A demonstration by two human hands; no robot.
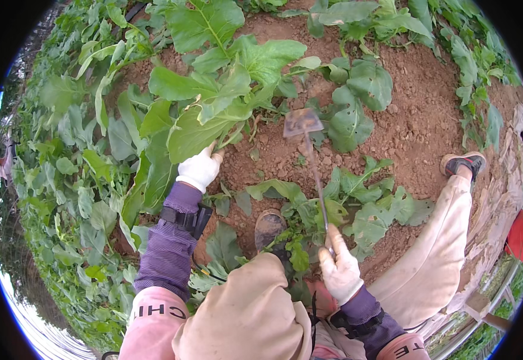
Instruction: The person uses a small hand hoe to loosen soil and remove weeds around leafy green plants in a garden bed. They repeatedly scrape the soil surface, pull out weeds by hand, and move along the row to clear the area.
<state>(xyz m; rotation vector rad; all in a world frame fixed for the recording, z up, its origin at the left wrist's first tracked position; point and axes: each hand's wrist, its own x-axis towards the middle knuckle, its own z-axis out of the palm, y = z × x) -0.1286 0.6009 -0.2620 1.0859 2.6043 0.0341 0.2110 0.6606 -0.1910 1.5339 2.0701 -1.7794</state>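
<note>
My left hand [199,168], in a white glove with stained fingertips, grips the lower stalks of a broad-leaved green plant [212,114]. Leaves partly cover its fingers. In my right hand [341,272], also gloved, is the thin metal handle of a small hoe [317,180]. The hoe's flat, soil-stained blade [302,122] points away from me and looks slightly blurred. It is above reddish-brown soil [275,148], to the right of the gripped plant. Whether the blade touches the ground I cannot tell.
Dense leafy plants [77,180] spread along the left. Plants with holed leaves [351,119] grow beyond the hoe, and others [378,211] stand between my feet. My right shoe [464,164] rests near pale sheeting [506,180]; the left shoe [269,227] is partly hidden. A red object [520,238] lies far right.
</note>
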